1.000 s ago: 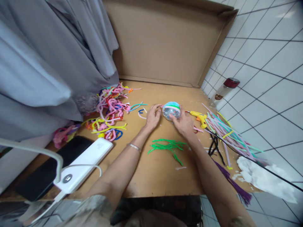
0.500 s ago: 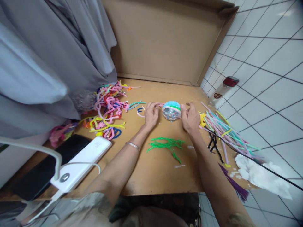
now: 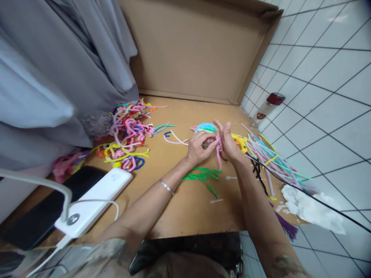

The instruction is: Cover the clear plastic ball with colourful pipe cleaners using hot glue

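My left hand [image 3: 198,147] and my right hand [image 3: 228,144] meet above the brown table [image 3: 179,193], both pinching a pink pipe cleaner [image 3: 218,151] that hangs down between them. Just behind the hands lies a small ball [image 3: 205,127] with a blue-green top, partly hidden by my fingers. A bundle of green pipe cleaners [image 3: 203,176] lies on the table below my hands. A yellow glue gun [image 3: 239,140] sits right of my right hand.
A heap of coloured pipe cleaners [image 3: 127,129] lies at the left, straight ones [image 3: 268,158] at the right by the tiled wall. A red-capped bottle [image 3: 265,109], white stuffing [image 3: 310,208], a white power bank [image 3: 95,200], a phone [image 3: 43,214], grey cloth and a cardboard backing surround the table.
My hands left the sides of the ball and came together in front of it, lifting a pink pipe cleaner between them. The camera shifted slightly.
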